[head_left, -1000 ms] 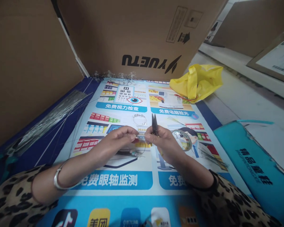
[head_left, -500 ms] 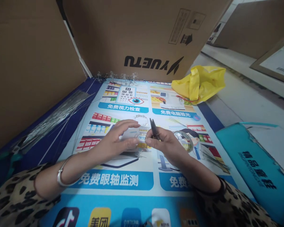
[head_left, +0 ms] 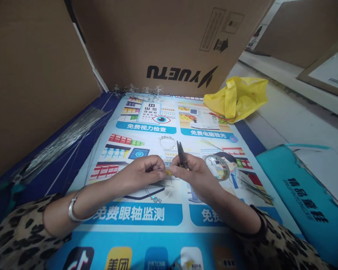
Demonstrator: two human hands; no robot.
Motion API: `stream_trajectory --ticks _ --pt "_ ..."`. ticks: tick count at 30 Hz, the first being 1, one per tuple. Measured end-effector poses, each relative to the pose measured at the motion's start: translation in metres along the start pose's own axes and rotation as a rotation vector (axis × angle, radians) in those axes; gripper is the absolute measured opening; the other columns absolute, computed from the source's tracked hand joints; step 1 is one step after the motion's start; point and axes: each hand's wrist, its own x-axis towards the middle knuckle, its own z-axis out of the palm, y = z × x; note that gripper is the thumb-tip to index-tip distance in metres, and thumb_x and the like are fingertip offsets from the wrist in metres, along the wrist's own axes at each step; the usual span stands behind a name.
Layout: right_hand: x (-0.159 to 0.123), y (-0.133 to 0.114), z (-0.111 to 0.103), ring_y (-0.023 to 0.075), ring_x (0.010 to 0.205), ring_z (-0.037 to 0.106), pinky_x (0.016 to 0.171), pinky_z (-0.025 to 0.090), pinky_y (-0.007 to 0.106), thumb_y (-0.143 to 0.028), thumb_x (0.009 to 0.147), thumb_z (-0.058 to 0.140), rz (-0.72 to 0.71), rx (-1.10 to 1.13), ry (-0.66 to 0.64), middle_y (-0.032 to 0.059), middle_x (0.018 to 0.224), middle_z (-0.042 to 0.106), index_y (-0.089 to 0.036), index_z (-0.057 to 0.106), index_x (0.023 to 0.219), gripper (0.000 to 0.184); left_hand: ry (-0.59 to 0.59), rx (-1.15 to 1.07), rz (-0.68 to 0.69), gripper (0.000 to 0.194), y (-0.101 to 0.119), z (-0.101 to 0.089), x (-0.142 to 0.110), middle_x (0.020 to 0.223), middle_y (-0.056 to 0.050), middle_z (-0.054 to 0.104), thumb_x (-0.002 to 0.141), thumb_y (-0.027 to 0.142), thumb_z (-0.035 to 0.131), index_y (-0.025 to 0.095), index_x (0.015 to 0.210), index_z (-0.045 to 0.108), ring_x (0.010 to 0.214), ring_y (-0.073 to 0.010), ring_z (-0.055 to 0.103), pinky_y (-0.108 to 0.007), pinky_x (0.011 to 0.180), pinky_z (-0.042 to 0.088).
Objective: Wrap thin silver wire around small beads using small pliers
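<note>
My left hand (head_left: 150,169) is closed in a pinch above the printed sheet. From beneath it hangs a thin wire bracelet (head_left: 157,199) with teal beads; the upper part of its loop is hidden behind my fingers. My right hand (head_left: 193,170) is wrapped round small black pliers (head_left: 181,153), whose slim jaws point up and away from me. Its thumb and fingertips are close to my left fingertips, and a tiny gap shows between the hands. Beyond them a clear beaded bracelet (head_left: 167,143) lies flat on the sheet.
A round clear dish (head_left: 227,174) and short wires (head_left: 257,191) lie to the right. More wires (head_left: 67,137) lie at the left. Wire pieces with beads (head_left: 139,92) line the cardboard box (head_left: 171,41) behind. A yellow bag (head_left: 242,99) and a teal box (head_left: 301,187) are on the right.
My left hand has drawn back from near the clear bracelet and its fingers have closed. The teal-beaded bracelet now shows below it. My right hand with the pliers has barely moved.
</note>
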Motion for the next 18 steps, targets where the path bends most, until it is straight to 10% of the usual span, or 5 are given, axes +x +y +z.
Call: stream_trajectory --ticks 18 --pt "-0.002 0.008 0.006 0.0096 0.062 0.052 0.060 0.041 0.024 -0.033 0.074 0.064 0.015 0.079 -0.002 -0.0029 0.064 0.058 -0.018 0.057 0.072 0.017 -0.120 -0.122 -0.198 0.022 -0.010 0.001 0.003 0.058 0.003 0.051 0.077 0.031 0.056 0.015 0.064 0.059 0.053 -0.0079 0.040 -0.022 0.052 0.030"
